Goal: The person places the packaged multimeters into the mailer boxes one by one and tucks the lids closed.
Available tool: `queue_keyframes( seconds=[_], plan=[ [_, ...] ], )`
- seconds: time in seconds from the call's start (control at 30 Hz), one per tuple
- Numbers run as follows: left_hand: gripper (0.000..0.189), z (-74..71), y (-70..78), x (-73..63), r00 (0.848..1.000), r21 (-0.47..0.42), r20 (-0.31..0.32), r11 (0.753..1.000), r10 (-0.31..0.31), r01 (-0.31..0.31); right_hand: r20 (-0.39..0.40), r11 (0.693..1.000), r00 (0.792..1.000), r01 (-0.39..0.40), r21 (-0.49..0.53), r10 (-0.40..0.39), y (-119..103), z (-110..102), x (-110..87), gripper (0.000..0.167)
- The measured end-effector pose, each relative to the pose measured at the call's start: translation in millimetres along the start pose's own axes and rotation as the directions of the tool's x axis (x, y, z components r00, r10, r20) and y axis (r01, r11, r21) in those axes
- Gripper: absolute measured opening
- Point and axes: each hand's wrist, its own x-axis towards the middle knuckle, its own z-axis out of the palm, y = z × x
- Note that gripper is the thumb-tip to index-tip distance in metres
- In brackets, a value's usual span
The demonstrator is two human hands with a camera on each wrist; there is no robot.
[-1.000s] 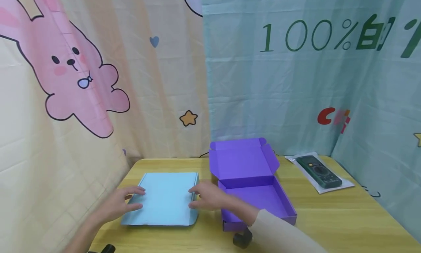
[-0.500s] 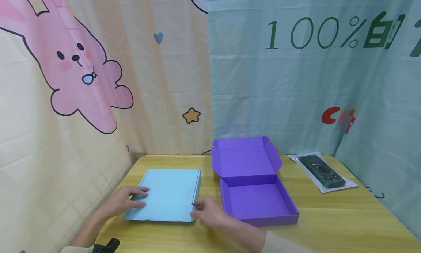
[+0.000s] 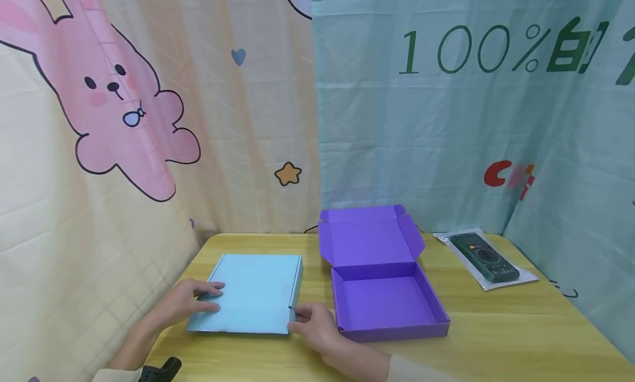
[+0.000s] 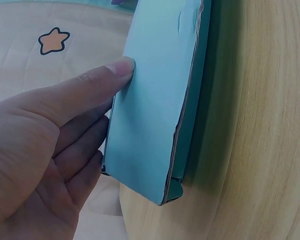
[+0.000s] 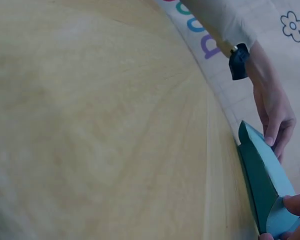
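A flat light blue cardboard box [image 3: 253,294] lies on the left of the table with its lid down over it. My left hand [image 3: 190,302] holds its left side; in the left wrist view the thumb [image 4: 121,68] lies on the top face near the edge, the other fingers bent along the side. At the front right corner my right hand [image 3: 315,321] pinches the box's corner flap between thumb and fingers. The right wrist view shows the box's front side [image 5: 262,187] low on the right, the rest mostly hidden.
Right of it an open purple cardboard box [image 3: 392,305] stands with its lid raised, its inside bare. At the back right a dark green multimeter [image 3: 485,258] lies in a clear plastic bag [image 3: 483,287]. Printed curtains [image 3: 258,123] enclose the wooden table [image 3: 496,338].
My right hand has moved down along the box's right side to its front corner and closed on the flap. The left hand has stayed at the left edge.
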Motion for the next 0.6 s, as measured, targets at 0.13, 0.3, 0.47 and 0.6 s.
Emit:
queue_keyframes(
  seconds=[0.13, 0.3, 0.47, 0.6],
  plan=[
    [0.032, -0.5, -0.9, -0.8, 1.0, -0.012, 0.012, 1.0, -0.007, 0.007, -0.034, 1.0, 0.999, 0.007, 0.01, -0.006, 6.7, 2.2, 0.2, 0.038],
    [0.031, -1.9, -0.1, 1.0, 1.0, -0.014, 0.018, 1.0, -0.009, 0.01, -0.056, 1.0, 0.998, -0.012, 0.02, 0.014, 9.2, 3.5, -0.2, 0.039],
    [0.03, -2.8, 1.4, 4.3, 1.0, -0.018, 0.028, 1.0, -0.015, 0.015, -0.066, 0.999, 0.997, -0.034, 0.001, 0.034, 5.7, 2.0, -0.5, 0.038],
    [0.031, -5.1, 2.7, 4.6, 0.998, -0.036, 0.055, 0.999, -0.025, 0.027, -0.051, 0.997, 0.996, -0.074, -0.014, 0.073, 1.5, 1.9, -0.6, 0.033]
  ],
)
